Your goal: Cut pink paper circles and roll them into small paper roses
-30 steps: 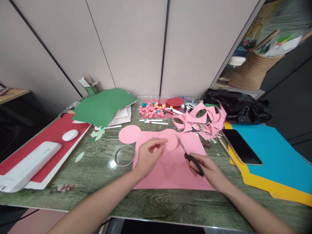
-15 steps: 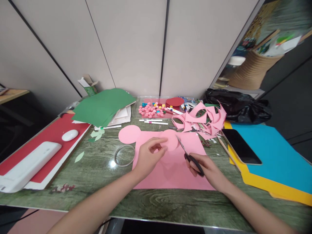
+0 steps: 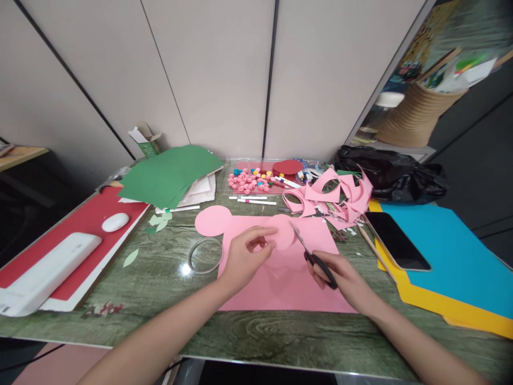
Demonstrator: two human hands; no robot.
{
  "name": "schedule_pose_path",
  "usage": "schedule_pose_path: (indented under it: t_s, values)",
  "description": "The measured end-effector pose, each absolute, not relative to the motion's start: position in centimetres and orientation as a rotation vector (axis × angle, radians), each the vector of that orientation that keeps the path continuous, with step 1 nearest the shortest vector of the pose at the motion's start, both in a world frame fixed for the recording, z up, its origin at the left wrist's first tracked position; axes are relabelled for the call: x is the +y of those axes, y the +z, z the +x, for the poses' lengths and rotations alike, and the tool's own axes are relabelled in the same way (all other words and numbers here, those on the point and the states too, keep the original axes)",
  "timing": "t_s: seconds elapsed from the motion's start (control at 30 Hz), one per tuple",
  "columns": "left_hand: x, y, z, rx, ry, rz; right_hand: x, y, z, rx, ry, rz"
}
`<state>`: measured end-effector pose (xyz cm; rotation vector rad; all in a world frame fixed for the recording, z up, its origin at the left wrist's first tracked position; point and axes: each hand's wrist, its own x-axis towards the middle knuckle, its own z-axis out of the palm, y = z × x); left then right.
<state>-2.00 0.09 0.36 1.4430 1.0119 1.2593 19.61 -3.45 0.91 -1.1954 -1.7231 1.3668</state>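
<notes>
Between the thumb and fingers of my left hand (image 3: 248, 254) is the edge of a round pink paper piece (image 3: 284, 232), held over a larger pink sheet (image 3: 276, 283). My right hand (image 3: 336, 275) is closed round the black handles of a pair of scissors (image 3: 306, 247). The blades point up and left, beside the right edge of the round piece. Another pink paper circle (image 3: 213, 221) lies by the sheet's upper left corner. A roll of tape (image 3: 205, 255) rests flat to the left of my left hand.
Pink paper offcuts (image 3: 340, 195), markers (image 3: 256, 201) and small pink pieces (image 3: 246, 182) lie at the back. Green sheets (image 3: 168, 174) are behind left. A phone (image 3: 396, 240) sits on blue paper (image 3: 460, 256) at right. A white mouse (image 3: 115, 222) is on red paper at left.
The round piece and the scissors have shifted very slightly to the right. Both hands keep their hold, and the rest looks the same.
</notes>
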Motion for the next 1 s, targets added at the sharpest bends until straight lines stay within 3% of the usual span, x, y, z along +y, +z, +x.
schedule_pose_path:
  t_s: [1.0]
  values:
    - [0.19, 0.35, -2.02, 1.014, 1.276, 1.421, -3.36, 0.99, 19.57, -1.714, 1.411, -1.180]
